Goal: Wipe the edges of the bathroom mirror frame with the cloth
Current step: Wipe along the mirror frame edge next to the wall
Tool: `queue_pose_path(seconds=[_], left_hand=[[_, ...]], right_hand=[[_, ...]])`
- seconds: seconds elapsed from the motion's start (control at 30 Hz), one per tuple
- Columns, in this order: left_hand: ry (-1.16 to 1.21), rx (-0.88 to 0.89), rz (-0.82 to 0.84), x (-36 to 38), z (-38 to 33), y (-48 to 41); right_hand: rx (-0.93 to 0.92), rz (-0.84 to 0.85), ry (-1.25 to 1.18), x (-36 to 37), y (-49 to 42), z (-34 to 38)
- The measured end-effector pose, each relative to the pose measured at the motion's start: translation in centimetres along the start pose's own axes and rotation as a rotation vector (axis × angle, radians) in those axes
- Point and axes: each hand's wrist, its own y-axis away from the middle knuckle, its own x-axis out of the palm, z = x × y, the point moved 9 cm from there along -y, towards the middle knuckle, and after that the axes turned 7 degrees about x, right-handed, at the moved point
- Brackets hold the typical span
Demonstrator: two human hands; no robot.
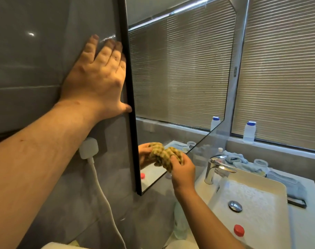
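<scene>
Down by the sink (251, 203), the right hand (182, 174) pinched a bunched-up yellow-green knit cloth (166, 155), fingers curled round it, pressing it on the glass near the mirror's bottom edge. The cloth wad ran roughly left to right. Further up, the left hand (97, 76) lay flat on the grey wall, fingers straight, thumb touching the black mirror frame (130, 97), which ran tall and slightly tilted.

White worktop (304, 223) carries basin (271, 180), chrome tap (213, 169), grey towel (286, 182), blue cloth (237, 159), clear jar (260, 163); window sill (278, 146) holds blue-capped bottle (249, 132)
</scene>
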Motion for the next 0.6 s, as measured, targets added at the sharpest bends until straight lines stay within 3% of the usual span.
queue_pose_path(seconds=[0.17,0.27,0.37,0.6], left_hand=[[-0.001,0.009,-0.017,-0.1,-0.1,0.0],[0.002,0.015,-0.029,-0.1,-0.1,0.0],[0.000,0.012,-0.033,0.1,0.0,-0.1],[-0.029,0.012,-0.014,0.2,-0.3,-0.2]], right_hand=[[0.126,0.029,-0.008,-0.5,-1.1,-1.7],[-0.009,-0.102,0.239,-0.3,-0.8,-1.5],[-0.164,-0.196,0.220,0.0,0.2,-1.0],[-0.404,-0.114,0.145,4.2,4.6,-0.2]])
